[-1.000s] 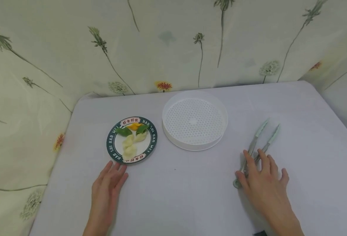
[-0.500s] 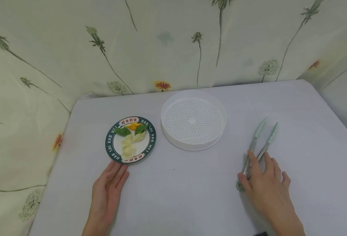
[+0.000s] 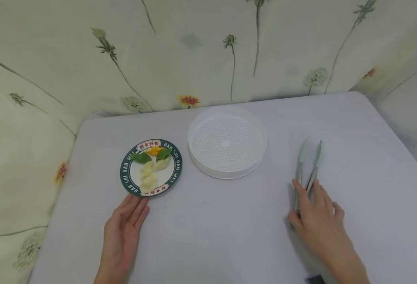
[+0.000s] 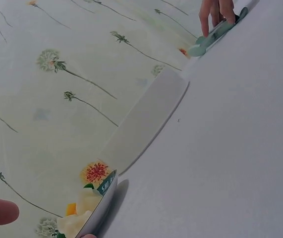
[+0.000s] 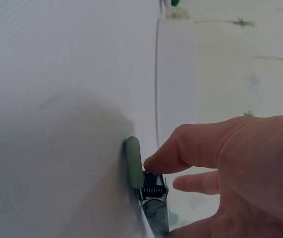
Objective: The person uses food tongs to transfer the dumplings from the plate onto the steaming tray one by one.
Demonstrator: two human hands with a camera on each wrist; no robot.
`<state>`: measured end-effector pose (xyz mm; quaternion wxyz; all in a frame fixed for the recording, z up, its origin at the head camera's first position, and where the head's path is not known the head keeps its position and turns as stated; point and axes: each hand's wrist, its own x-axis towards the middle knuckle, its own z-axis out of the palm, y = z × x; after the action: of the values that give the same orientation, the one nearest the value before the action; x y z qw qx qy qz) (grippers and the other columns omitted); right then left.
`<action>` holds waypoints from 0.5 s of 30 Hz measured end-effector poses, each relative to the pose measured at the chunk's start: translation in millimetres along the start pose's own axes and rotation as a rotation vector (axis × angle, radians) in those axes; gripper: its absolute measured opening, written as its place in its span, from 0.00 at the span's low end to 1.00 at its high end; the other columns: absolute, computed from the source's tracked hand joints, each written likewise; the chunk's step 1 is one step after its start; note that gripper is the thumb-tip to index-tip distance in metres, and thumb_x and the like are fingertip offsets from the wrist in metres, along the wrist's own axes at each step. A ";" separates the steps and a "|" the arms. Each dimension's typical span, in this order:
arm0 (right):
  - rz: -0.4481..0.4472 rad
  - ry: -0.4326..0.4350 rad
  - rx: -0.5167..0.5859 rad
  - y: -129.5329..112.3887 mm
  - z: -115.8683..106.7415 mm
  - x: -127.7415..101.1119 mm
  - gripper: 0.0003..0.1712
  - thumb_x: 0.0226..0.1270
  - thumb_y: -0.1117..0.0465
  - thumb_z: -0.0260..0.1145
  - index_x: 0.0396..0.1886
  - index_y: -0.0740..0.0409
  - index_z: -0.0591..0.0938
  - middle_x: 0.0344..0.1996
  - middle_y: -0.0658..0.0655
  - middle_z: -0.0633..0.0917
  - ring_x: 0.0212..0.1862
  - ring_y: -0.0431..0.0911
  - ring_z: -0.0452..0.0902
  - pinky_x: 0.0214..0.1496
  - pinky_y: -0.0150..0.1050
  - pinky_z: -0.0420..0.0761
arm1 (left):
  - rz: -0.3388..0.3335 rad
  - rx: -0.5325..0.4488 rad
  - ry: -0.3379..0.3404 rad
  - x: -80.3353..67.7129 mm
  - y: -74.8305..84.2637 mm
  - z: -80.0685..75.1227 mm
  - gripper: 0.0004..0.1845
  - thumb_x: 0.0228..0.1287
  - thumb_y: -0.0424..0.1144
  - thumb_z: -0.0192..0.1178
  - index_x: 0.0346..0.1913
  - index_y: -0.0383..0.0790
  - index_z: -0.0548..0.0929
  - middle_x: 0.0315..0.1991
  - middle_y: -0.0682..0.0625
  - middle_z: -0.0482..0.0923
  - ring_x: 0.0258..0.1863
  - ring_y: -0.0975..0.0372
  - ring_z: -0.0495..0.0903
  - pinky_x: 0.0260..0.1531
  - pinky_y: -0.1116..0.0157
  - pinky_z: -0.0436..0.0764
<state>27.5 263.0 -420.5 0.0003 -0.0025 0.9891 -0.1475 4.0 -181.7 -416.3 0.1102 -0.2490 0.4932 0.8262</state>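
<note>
On the right side of the pale table (image 3: 229, 221), the person's right hand (image 3: 316, 223) closes over the handle end of a pair of tongs (image 3: 308, 165), thumb and fingers pinching the two arms nearly together while the pale green tips point toward the flowered backdrop (image 3: 194, 51). The left hand (image 3: 123, 232) lies flat with fingers straight and close together, the fingertips just short of the green-rimmed plate (image 3: 125, 175) of dumplings (image 3: 148, 177). Between plate and tongs sits a round white perforated steamer tray (image 3: 227, 142), well apart from both hands.
</note>
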 end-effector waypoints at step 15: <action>-0.040 -0.164 -0.025 23.9 -17.2 -2.9 0.53 0.64 0.66 0.74 0.85 0.53 0.58 0.79 0.85 0.58 0.75 0.83 0.60 0.57 0.90 0.68 | -0.003 -0.009 0.008 -1.0 -0.4 -0.7 0.38 0.87 0.48 0.42 0.89 0.45 0.41 0.89 0.48 0.50 0.86 0.59 0.60 0.86 0.63 0.65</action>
<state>30.3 290.9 -411.0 0.0782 -0.0345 0.9872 -0.1344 5.3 -182.1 -416.3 0.1085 -0.2535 0.4895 0.8272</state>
